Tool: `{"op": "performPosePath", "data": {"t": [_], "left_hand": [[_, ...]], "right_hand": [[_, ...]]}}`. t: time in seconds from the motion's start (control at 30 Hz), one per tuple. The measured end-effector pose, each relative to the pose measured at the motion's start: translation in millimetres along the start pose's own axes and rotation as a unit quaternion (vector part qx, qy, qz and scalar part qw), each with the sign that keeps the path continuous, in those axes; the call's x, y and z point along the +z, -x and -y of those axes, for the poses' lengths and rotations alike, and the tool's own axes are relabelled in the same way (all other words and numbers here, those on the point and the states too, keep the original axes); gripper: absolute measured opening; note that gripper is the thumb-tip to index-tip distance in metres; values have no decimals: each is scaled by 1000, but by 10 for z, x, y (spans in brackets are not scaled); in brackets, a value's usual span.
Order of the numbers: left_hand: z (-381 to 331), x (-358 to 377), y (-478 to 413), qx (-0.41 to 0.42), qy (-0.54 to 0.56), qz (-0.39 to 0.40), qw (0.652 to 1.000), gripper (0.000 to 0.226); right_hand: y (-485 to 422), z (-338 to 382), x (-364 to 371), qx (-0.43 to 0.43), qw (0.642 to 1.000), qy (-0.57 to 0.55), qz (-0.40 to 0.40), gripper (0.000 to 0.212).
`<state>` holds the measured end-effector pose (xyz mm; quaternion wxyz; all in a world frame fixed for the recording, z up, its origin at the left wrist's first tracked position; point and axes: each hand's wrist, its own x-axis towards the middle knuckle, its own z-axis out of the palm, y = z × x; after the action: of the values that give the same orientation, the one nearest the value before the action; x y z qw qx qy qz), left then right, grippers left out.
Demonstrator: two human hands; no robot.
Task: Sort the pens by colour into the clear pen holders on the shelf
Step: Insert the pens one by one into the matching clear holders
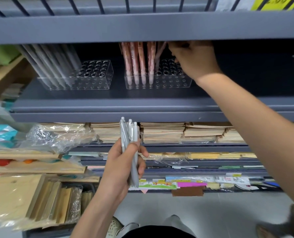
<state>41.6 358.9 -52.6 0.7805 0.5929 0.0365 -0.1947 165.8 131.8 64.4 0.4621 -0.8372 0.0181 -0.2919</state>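
Pink lot, slotting.
Right hand (pixel 194 60), one o'clock, pinches pink pen (pixel 160 53) over holder (pixel 177 83); left hand (pixel 120 166) grips queued grey pens (pixel 129 131).

Left grip (pixel 120 166) around grey pens (pixel 127 131), right grip (pixel 194 59) on a tilted pink pen (pixel 160 53) at the right holder (pixel 177 83)

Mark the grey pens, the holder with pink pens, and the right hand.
grey pens (pixel 130 131), head view, upper barrels.
holder with pink pens (pixel 170 82), head view, clear front wall.
right hand (pixel 194 57), head view, back of the hand.
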Motion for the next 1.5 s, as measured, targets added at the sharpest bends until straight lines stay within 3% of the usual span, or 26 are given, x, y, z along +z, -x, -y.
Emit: {"op": "performPosePath", "data": {"t": [0.23, 0.33, 0.6, 0.83, 1.17, 1.23, 1.33, 1.5], "left_hand": [[-31, -49, -11, -13, -2, -6, 1000, 8], [-30, -57, -21, -13, -10, -1, 1000, 8], [-24, -141, -47, -32, -7, -35, 999, 12], [-85, -226, -84, -14, 3, -29, 999, 17], [-136, -334, -95, 16, -6, -13, 1000, 11], [-164, -372, -104, 16, 8, 2, 1000, 20], [-198, -432, -130, 21, 23, 25, 999, 38], [-219, -573, -159, 31, 34, 52, 998, 30]], "right_hand": [[81, -73, -32, 5, 1000, 1, -24, 24], [73, -74, 1, -11, 999, 26, -15, 15], [13, -173, 204, -52, 993, 99, 26, 25], [-56, -131, 241, -37, 989, 129, 55, 27], [124, -68, 169, 40, 995, 89, -37, 20], [298, 13, 151, 47, 997, 24, -53, 18], [669, 179, 155, 49, 998, -31, -7, 18], [1104, 384, 395, 51, 987, -44, 144, 7]]}}
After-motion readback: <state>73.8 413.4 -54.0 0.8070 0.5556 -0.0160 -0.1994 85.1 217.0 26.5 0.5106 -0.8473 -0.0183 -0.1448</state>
